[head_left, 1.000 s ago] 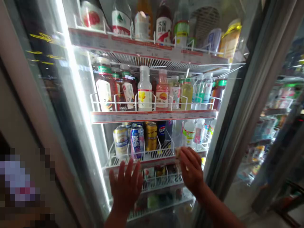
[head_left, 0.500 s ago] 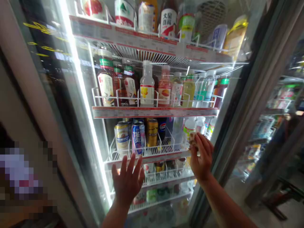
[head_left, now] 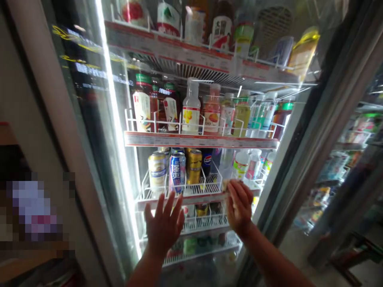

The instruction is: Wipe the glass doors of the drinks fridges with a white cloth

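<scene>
I face the glass door (head_left: 98, 119) of a lit drinks fridge. My left hand (head_left: 165, 225) lies flat on the glass with its fingers spread, below a row of cans (head_left: 176, 171). To its right, my right hand (head_left: 239, 205) presses a small pale cloth (head_left: 225, 185) against the glass, fingers closed over it; only the cloth's edge shows. It sits level with the wire shelf that holds the cans and small bottles (head_left: 249, 163).
Behind the glass, a shelf of tall bottles (head_left: 191, 109) has a red-and-white price strip (head_left: 200, 140), with more bottles on a top shelf (head_left: 221, 30). The door frame (head_left: 323, 119) runs down the right. Store racks (head_left: 344, 167) stand further right.
My right hand went up and right with the cloth, then came back down and left on the glass. My left hand stayed flat in place. The view shifted slightly.
</scene>
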The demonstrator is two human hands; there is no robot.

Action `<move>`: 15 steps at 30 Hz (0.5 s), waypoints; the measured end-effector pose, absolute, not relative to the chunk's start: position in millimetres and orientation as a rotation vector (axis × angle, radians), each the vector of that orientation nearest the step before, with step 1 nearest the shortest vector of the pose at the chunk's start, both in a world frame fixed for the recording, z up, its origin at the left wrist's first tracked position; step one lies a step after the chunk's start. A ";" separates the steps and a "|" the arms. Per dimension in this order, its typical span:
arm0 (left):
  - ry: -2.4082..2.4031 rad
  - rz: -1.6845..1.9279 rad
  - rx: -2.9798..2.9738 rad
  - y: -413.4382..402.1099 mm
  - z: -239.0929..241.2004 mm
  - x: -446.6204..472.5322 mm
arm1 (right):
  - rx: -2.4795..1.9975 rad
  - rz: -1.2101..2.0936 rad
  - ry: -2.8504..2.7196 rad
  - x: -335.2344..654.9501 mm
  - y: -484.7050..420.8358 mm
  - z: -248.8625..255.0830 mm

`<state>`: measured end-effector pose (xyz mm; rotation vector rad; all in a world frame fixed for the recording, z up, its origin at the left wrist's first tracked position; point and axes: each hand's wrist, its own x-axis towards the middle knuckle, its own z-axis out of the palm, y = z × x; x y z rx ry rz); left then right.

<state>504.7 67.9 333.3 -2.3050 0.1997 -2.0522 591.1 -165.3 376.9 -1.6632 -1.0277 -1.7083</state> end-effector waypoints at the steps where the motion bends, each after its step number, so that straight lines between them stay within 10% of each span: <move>1: 0.200 -2.053 -2.307 68.0 333.3 504.7 | -1.698 -1.656 -1.127 588.7 -163.6 370.9; 15: 0.211 -2.066 -2.293 67.4 334.3 505.2 | -1.723 -1.596 -1.232 584.9 -160.8 373.0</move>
